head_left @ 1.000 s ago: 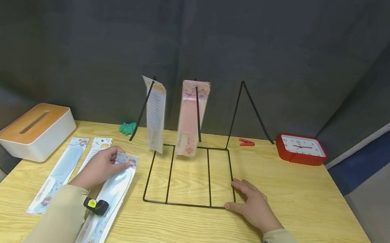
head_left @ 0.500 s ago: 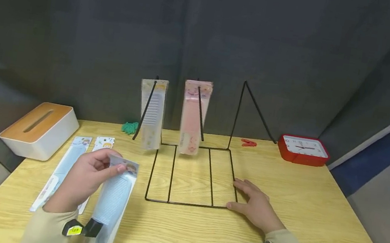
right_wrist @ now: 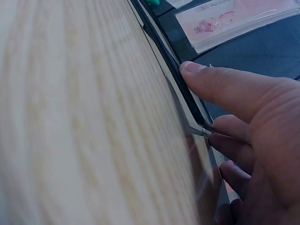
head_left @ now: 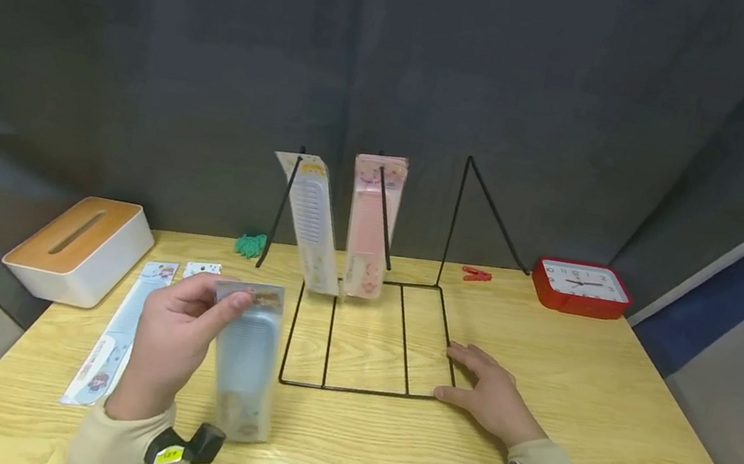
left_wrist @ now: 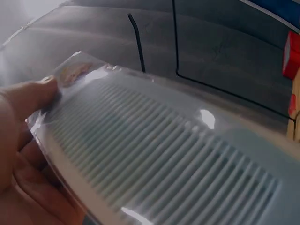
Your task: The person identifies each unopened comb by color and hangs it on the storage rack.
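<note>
My left hand (head_left: 179,335) pinches the top of a blue comb in a clear packet (head_left: 245,369), thumb in front, and holds it up above the table. Close up in the left wrist view, the packaged comb's teeth (left_wrist: 164,150) run across most of the picture. At the front right corner of a black wire rack (head_left: 362,393), my right hand (head_left: 485,389) rests with its fingers relaxed, thumb at the front bar. From the rack's left hook hangs a pale packaged comb (head_left: 312,219), tilted; pink packaged combs (head_left: 370,232) hang on the middle hook.
Another blue packaged comb (head_left: 118,338) lies at the left, beside a white packet top (head_left: 202,269) partly hidden by my left hand. Behind are a tissue box (head_left: 80,253), a green bundle (head_left: 250,245), a red clip (head_left: 476,274) and a red clock (head_left: 580,289).
My left hand has lifted the blue packaged comb off the table and turned it more upright. The comb on the left hook swings. My right hand has stayed at the rack corner.
</note>
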Available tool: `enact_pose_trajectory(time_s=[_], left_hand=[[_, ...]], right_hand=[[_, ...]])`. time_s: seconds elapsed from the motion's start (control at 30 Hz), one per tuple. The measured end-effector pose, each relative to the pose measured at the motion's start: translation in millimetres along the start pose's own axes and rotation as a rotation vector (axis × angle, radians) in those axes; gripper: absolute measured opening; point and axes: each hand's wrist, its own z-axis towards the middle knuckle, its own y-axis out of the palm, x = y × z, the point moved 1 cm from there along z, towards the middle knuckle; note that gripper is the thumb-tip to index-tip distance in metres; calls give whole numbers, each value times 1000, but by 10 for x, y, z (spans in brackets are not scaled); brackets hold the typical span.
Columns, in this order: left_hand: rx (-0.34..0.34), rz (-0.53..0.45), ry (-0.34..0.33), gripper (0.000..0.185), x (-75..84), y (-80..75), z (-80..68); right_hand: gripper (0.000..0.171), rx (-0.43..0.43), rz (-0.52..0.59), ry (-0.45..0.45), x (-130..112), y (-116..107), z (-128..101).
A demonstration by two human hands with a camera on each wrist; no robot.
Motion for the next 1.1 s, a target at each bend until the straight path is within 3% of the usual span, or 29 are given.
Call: enact_pose_trajectory(time_s=[0.17,0.33,0.47,0.6,0.8,1.0,1.1], left_hand=[[95,-26,-54,6,92,93,61],[108,-6,-121,2,128,147,146],[108,2,-120,4,108,148,197],[97,-3,-126,5,53,146,227],[53,43,-146,5,-69,129,330],[-2,65,-166,10,-176,122,577],[-10,91,-212,17,-232,152,751]], right_hand=[[80,0,11,1,4,20,18],[80,2,19,-1,15,34,27],[80,1,19,6,29,29,21],[79,4,5,9,31,20,14],[57,40,-16,-44,14,16,-4],[51,53,-30,-62,2,20,-17],[51,56,-29,-57,3,21,-13]])
